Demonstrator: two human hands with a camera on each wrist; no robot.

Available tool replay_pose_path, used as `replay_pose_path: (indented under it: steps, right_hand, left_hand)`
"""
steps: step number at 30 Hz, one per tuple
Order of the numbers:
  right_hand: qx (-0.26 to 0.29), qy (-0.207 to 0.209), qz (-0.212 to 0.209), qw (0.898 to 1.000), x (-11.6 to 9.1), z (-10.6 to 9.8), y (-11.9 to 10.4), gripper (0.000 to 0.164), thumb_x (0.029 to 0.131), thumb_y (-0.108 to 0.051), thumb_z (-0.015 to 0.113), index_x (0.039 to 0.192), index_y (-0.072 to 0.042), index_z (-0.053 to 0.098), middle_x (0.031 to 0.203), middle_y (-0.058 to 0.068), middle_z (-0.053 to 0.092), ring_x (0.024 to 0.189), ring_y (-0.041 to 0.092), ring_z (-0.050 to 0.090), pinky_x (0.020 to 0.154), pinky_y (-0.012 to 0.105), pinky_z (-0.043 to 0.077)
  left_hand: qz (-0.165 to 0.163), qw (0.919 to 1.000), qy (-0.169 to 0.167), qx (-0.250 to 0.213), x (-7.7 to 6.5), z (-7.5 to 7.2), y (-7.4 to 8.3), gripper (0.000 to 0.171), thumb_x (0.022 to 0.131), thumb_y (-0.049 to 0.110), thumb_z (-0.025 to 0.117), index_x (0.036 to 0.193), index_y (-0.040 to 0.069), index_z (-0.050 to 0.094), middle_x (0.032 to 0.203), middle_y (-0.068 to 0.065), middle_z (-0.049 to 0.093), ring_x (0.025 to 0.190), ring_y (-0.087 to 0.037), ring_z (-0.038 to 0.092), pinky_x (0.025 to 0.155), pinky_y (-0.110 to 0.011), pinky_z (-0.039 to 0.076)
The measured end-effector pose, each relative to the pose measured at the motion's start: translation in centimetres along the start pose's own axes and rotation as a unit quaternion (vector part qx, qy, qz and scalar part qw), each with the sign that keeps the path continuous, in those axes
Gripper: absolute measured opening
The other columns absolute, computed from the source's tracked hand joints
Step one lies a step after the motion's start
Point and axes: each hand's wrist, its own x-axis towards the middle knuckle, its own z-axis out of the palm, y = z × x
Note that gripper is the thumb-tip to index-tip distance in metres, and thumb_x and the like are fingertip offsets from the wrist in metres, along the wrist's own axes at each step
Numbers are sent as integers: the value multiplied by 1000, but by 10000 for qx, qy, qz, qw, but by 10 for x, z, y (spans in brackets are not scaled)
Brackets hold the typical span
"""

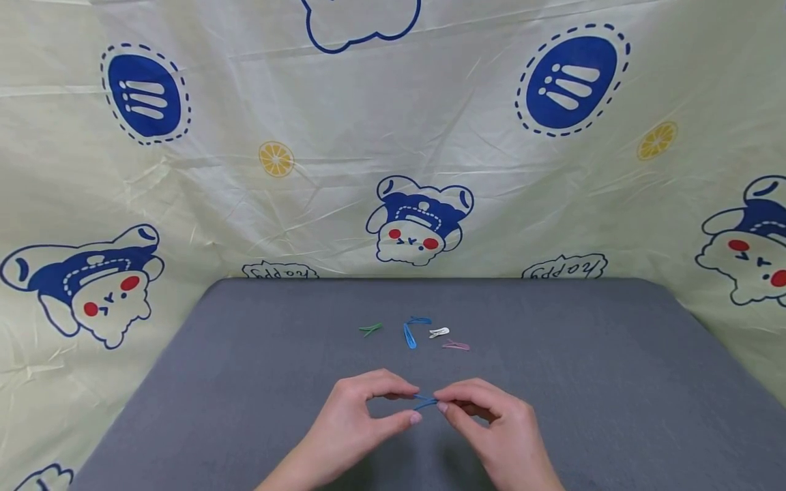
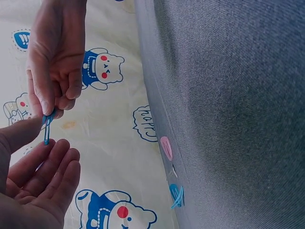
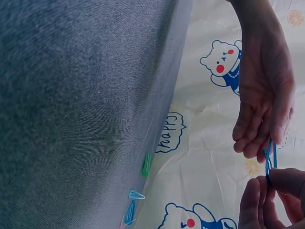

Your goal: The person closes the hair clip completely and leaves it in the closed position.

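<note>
A blue snap hair clip [image 1: 428,402] is held above the near part of the table, its two arms spread apart toward the left. My right hand [image 1: 500,419] pinches the joined end between thumb and index finger. The left hand [image 1: 356,416] has its index fingertip at the upper arm and its thumb at the lower one, so the clip sits between them. In the left wrist view the same blue clip [image 2: 47,130] spans the two hands, and the left hand's other fingers are extended.
Farther back on the grey table [image 1: 276,382] lie a green clip [image 1: 370,330], a blue clip [image 1: 410,336], another blue clip [image 1: 420,320], a white clip [image 1: 439,333] and a pink clip [image 1: 456,346]. A printed cloth [image 1: 331,218] hangs behind the table.
</note>
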Motion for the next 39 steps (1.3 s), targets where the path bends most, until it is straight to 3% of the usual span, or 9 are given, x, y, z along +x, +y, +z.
replay_pose_path:
  steps: [7, 16, 21, 26, 28, 35, 39]
  right_hand:
    - [-23, 52, -165, 9998, 0, 1, 3, 28, 83, -4, 78, 90, -31, 74, 89, -15, 69, 80, 10, 66, 74, 27, 56]
    - [-356, -73, -710, 9968, 2, -1, 11, 26, 83, -7, 78, 92, -31, 74, 89, -18, 68, 78, 7, 65, 70, 27, 55]
    - [-9, -334, -307, 9990, 4, -3, 13, 18, 84, -12, 78, 91, -28, 75, 90, -14, 69, 81, 10, 66, 74, 28, 56]
    - [366, -502, 202, 9979, 5, -2, 13, 11, 85, -16, 77, 92, -24, 76, 91, -8, 70, 84, 15, 67, 78, 29, 56]
    - [417, -508, 268, 9975, 5, -2, 13, 10, 86, -15, 77, 93, -22, 76, 91, -8, 70, 85, 15, 67, 79, 30, 55]
    - [293, -369, -121, 9988, 2, 0, 13, 13, 86, -14, 76, 93, -25, 75, 90, -10, 69, 82, 14, 66, 76, 30, 56]
    - [263, -395, 116, 9988, 1, 2, 11, 13, 87, -12, 75, 93, -24, 74, 90, -9, 68, 82, 14, 65, 76, 30, 56]
  left_hand:
    - [272, 9993, 125, 205, 1, 1, -1, 14, 87, 21, 78, 100, 19, 76, 97, 12, 70, 91, -9, 66, 83, -30, 52]
    - [687, 9961, 397, 392, 1, 3, -2, 11, 86, 17, 77, 97, 18, 77, 94, 11, 71, 88, -6, 66, 80, -28, 53]
    - [788, 9951, 498, 344, 2, 5, -2, 8, 87, 14, 76, 95, 17, 77, 91, 9, 72, 86, -6, 67, 78, -28, 53]
    - [434, 9974, 548, 174, 1, 6, 0, 9, 87, 12, 76, 91, 20, 78, 88, 12, 71, 82, -6, 66, 75, -28, 53]
    - [367, 9974, 612, 142, 0, 7, -1, 9, 87, 11, 76, 90, 20, 78, 88, 14, 71, 81, -6, 66, 74, -29, 53]
    - [796, 9925, 913, 187, -1, 12, -5, 7, 86, 9, 77, 88, 14, 78, 86, 10, 72, 78, -6, 67, 71, -30, 55]
    - [778, 9921, 964, 195, -1, 12, -4, 8, 85, 8, 77, 86, 17, 78, 84, 11, 72, 76, -6, 66, 69, -26, 54]
